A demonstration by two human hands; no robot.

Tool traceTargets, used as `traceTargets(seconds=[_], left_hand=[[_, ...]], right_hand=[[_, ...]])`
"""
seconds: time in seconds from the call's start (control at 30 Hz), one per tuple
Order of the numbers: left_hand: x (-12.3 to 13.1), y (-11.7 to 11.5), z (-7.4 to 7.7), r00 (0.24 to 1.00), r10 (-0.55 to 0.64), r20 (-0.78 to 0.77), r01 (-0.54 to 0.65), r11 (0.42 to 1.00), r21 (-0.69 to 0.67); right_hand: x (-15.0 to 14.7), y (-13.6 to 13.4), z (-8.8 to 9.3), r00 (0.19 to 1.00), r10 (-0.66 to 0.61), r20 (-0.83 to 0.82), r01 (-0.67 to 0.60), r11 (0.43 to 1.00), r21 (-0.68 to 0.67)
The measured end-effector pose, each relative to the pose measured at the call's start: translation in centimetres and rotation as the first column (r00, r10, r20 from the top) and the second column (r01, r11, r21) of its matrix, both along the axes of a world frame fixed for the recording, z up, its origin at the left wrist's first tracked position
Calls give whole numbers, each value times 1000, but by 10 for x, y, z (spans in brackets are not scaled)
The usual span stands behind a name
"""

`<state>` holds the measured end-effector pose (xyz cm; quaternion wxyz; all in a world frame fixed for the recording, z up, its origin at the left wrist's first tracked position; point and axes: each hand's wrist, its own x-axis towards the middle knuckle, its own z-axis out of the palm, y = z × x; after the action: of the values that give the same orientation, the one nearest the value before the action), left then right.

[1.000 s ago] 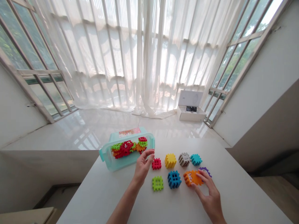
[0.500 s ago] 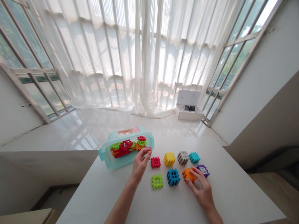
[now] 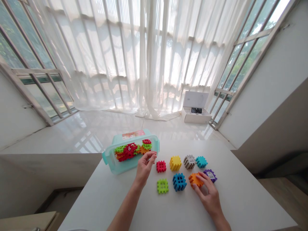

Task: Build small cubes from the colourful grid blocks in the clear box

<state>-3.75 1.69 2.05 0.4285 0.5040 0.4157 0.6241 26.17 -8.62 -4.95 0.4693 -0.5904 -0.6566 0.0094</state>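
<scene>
White tabletop [image 3: 108, 200]: right hand [image 3: 207, 195] grips orange block [image 3: 193, 179], left hand [image 3: 144, 168] half-open beside plastic box [image 3: 109, 158].

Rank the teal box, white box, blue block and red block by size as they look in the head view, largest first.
1. Teal box
2. White box, though it sits far off, so its true size is unsure
3. Blue block
4. Red block, though it sits slightly farther away
</scene>
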Motion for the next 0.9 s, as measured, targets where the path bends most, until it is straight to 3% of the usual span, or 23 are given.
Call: traceTargets(seconds=[0.67,0.77,0.9], left_hand=[[-1,0,1,998,1,55,1,999,-46],[-2,0,0,1000,26,0,-26,999,-36],[-6,6,-6,966,135,-222,-138,990,2]], right_hand=[[6,0,-6,998,32,53,-32,999,-1],[0,-4,1,999,34,-6,-34,999,38],[-9,-8,23,993,28,-118,-14,993,118]])
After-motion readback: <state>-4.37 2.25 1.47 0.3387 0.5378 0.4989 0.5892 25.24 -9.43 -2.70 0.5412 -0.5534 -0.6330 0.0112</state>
